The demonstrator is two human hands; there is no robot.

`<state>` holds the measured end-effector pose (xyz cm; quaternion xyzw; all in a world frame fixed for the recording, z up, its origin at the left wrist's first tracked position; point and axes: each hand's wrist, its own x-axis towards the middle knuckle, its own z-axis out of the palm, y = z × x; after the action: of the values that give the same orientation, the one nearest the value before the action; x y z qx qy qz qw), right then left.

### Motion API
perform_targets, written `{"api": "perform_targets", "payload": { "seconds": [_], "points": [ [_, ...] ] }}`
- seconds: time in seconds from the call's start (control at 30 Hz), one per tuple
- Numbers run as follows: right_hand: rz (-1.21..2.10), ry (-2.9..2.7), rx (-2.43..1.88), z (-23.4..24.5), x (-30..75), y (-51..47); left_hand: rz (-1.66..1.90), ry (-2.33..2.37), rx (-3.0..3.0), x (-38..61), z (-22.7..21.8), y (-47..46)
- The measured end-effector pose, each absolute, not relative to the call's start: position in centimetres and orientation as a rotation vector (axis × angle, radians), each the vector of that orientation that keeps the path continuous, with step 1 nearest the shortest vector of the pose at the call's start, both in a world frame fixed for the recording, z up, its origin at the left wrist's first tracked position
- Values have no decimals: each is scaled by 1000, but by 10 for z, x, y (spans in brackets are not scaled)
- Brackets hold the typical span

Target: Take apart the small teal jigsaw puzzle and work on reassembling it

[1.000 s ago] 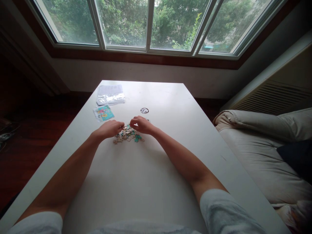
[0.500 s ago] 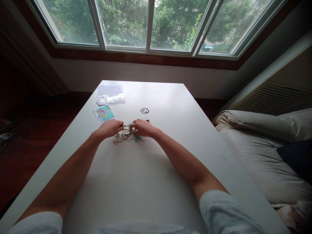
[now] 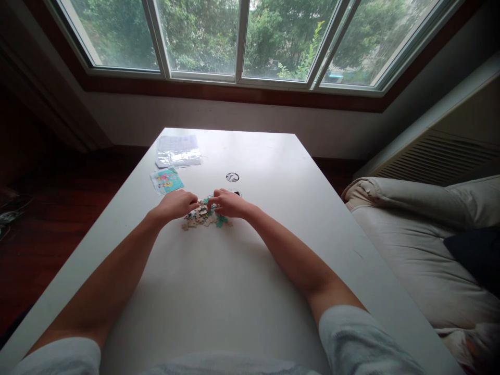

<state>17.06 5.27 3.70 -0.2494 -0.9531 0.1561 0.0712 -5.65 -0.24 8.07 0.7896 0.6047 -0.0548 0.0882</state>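
Observation:
A heap of jigsaw puzzle pieces lies between my two hands, some bare beige, others teal, white or dark. At its left edge my left hand is closed, its fingertips bent together over the pieces; whatever they pinch is too small to make out. From the right my right hand reaches into the heap, with bent fingers slightly apart and touching the top pieces. No piece shows clearly in its grip. Behind my left hand rests a small colourful picture sheet with a teal ground.
A clear plastic bag with papers lies at the far left of the white table. Two round cutouts, one of them the far hole, sit beyond my right hand. A pale sofa stands right of the table, and a window is ahead.
My right hand has shifted very slightly within the heap, its fingers bending a little differently. My left hand stays at the left edge, and the sheet and bag have not moved.

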Motion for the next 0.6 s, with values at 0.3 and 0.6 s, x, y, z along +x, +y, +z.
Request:
{"api": "perform_targets", "payload": {
  "seconds": [0.3,0.6],
  "points": [
    [408,-2898,-739,37,170,53,-193,1837,2326,-59,75,-1],
    [335,-2906,-795,35,168,52,-195,1821,2330,-58,70,1]
  ]
}}
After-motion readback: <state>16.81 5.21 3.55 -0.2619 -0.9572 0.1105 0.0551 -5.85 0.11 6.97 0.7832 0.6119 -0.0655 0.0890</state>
